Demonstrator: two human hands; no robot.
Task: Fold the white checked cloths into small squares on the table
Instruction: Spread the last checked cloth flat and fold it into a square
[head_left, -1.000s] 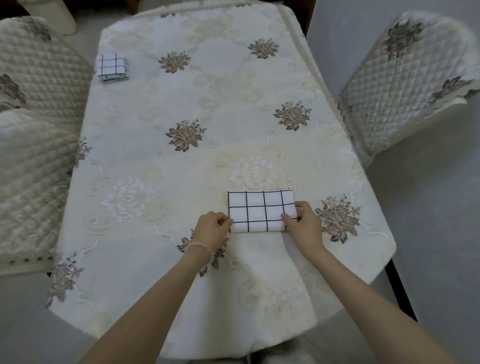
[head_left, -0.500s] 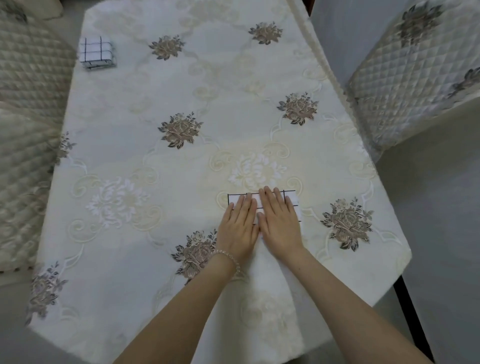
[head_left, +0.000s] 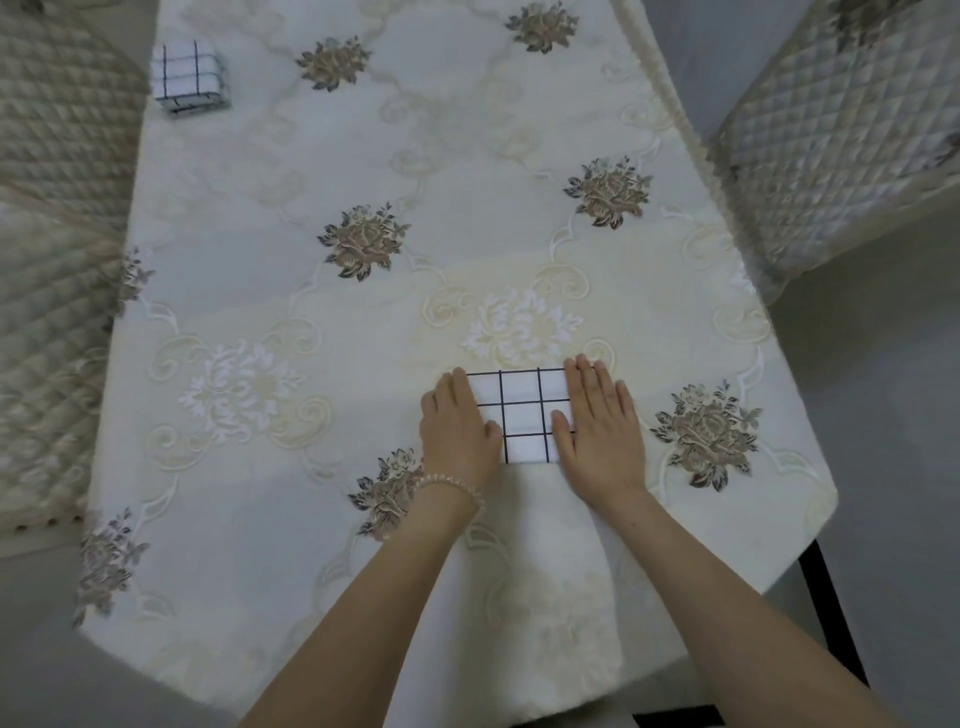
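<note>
Both hands, left and right, seemingly press flat, fingers together, on the cloth.

The cloth near the table's front edge is white with a grid of thin dark lines, and so is the folded cloth at the far left corner. The tablecloth is cream, with pale scrolls, white blossoms and grey-brown flower clusters. The chair covers are beige with diamond quilting and the same grey-brown flowers. A bracelet of pale beads sits on one wrist
</note>
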